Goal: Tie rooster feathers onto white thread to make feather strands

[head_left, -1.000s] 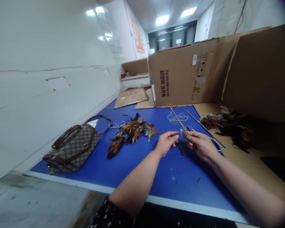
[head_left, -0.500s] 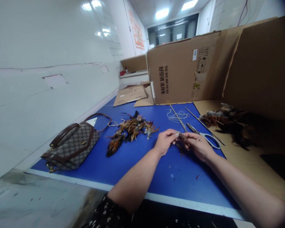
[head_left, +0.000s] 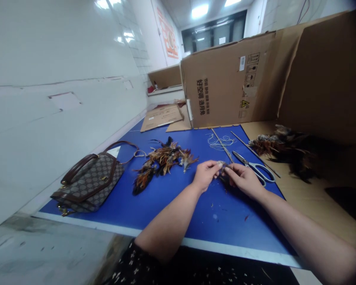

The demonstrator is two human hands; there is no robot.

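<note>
My left hand (head_left: 204, 175) and my right hand (head_left: 243, 180) meet over the blue table (head_left: 166, 206), fingertips pinched together on a small dark feather bundle (head_left: 224, 170) held between them. A pile of brown and orange feathers (head_left: 161, 160) lies to the left of my left hand. Scissors with white handles (head_left: 255, 168) rest just beyond my right hand, beside a thin stick (head_left: 222, 145) and a tangle of pale thread (head_left: 221, 142).
A patterned brown handbag (head_left: 89, 182) lies at the table's left edge near the white wall. A large cardboard box (head_left: 225, 85) stands at the back. A heap of dark feathers (head_left: 290, 152) sits on cardboard sheeting (head_left: 308, 198) to the right. Flat cardboard (head_left: 163, 116) lies farther back.
My hands have drawn closer together on the feather bundle, and the scissors are now uncovered beyond my right hand. The view has shifted slightly downward.
</note>
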